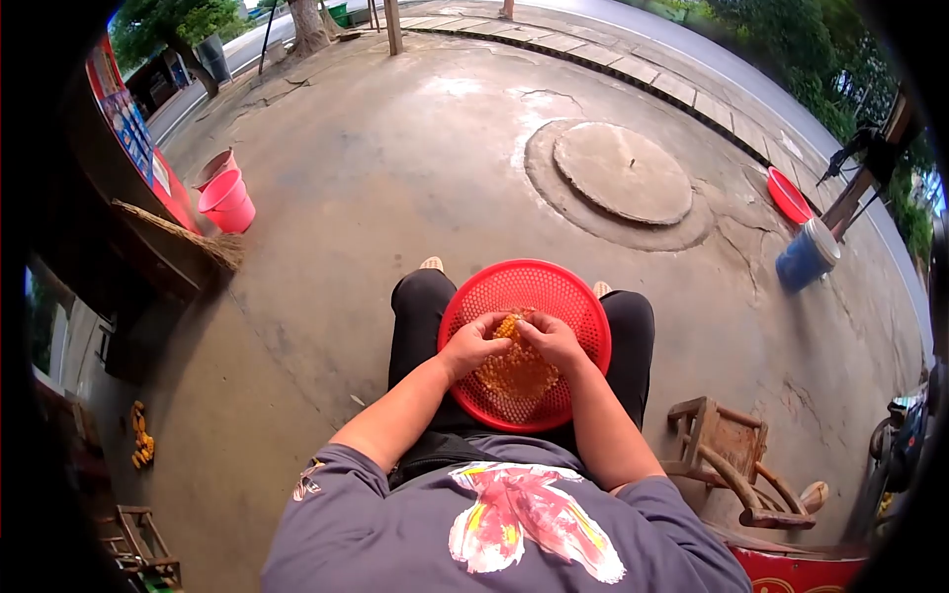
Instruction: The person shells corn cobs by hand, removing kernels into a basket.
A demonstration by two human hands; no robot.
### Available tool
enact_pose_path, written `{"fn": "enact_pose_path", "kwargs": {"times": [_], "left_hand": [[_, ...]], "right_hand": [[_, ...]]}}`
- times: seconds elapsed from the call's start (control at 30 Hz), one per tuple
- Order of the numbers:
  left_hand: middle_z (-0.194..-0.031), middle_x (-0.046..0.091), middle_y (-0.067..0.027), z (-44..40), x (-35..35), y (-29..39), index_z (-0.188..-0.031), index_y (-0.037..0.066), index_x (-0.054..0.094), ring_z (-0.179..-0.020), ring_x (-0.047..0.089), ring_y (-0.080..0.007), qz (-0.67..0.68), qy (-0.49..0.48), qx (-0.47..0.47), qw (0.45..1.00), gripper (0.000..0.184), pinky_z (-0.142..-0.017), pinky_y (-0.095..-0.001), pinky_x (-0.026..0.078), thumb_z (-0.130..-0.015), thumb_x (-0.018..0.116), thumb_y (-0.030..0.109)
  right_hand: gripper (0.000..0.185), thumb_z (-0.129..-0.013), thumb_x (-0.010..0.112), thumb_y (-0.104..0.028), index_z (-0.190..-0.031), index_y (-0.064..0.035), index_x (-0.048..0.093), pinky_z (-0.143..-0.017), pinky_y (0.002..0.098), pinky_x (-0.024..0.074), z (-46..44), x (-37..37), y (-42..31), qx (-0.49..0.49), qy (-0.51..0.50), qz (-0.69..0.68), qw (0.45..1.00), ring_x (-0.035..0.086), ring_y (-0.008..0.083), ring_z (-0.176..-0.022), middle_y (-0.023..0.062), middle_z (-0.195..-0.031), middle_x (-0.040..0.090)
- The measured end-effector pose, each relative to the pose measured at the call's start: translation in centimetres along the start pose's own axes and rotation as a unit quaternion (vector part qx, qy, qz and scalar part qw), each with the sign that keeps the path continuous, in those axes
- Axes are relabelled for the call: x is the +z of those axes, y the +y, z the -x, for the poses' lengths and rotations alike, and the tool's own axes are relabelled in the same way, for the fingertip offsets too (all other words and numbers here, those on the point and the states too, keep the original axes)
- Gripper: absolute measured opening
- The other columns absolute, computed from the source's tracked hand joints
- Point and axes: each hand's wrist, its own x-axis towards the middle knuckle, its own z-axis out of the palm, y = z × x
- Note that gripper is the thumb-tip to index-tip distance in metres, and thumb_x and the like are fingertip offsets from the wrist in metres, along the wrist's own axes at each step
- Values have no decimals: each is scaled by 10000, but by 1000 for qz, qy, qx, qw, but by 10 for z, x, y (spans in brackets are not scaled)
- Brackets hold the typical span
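A red perforated basket (460, 381) rests on my lap between my knees. Loose yellow-orange corn kernels (519, 374) lie in its middle. Above them my left hand (476, 346) and my right hand (550, 336) meet around a corn cob (508, 328), the fingers of both closed on it. The cob's yellow kernels show between the hands, while its far end is partly hidden by my fingers.
Several corn cobs (143, 442) lie on the floor at the left. Pink buckets (228, 203) and a straw broom (188, 233) stand beyond them. At the right are a wooden chair (727, 445), a blue bucket (807, 259), a red basin (788, 195) and a round concrete cover (623, 170).
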Motion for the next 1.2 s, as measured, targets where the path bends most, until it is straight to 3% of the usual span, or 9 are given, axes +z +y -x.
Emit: {"fn": "enact_pose_path", "kwargs": {"times": [0.27,0.53,0.63,0.83,1.2], "left_hand": [[-1198,565,-66,0,-3,2,-1297,12,448,-1083,552,-147,-11,-47,-36,998,479,-939,-289,439,-854,626,54],[-1204,561,-63,3,1,8,-1298,14,444,-1088,549,-151,20,-36,-26,999,496,-948,-291,436,-844,640,56],[-1200,561,-62,1,-1,4,-1298,18,441,-1083,551,-150,6,-26,-12,1000,503,-950,-292,437,-840,645,57],[-1178,570,-61,2,1,5,-1289,18,453,-1068,552,-136,-23,-11,-12,1000,502,-934,-280,446,-835,659,79],[-1158,581,-51,3,2,10,-1260,13,483,-1049,560,-129,20,-28,-32,999,442,-915,-267,457,-852,642,71]], "right_hand": [[267,-895,614,-262,-991,-14,628,-665,226,459,1,-3,0,20,-23,2,1000,559,77,-737,4,-833,622],[169,-872,578,-149,-970,-17,620,-688,234,461,-4,-9,13,23,-12,-30,999,564,85,-753,-2,-832,614],[187,-883,583,-177,-971,-16,619,-689,237,459,-1,-7,6,-14,-16,-20,1000,567,88,-760,2,-832,616],[232,-905,585,-238,-969,-17,621,-685,231,455,7,-1,-13,11,-16,-40,999,567,85,-763,3,-829,618],[207,-900,562,-206,-933,-7,609,-701,232,458,1,-7,4,-28,-12,25,999,559,89,-750,3,-815,609]]}}
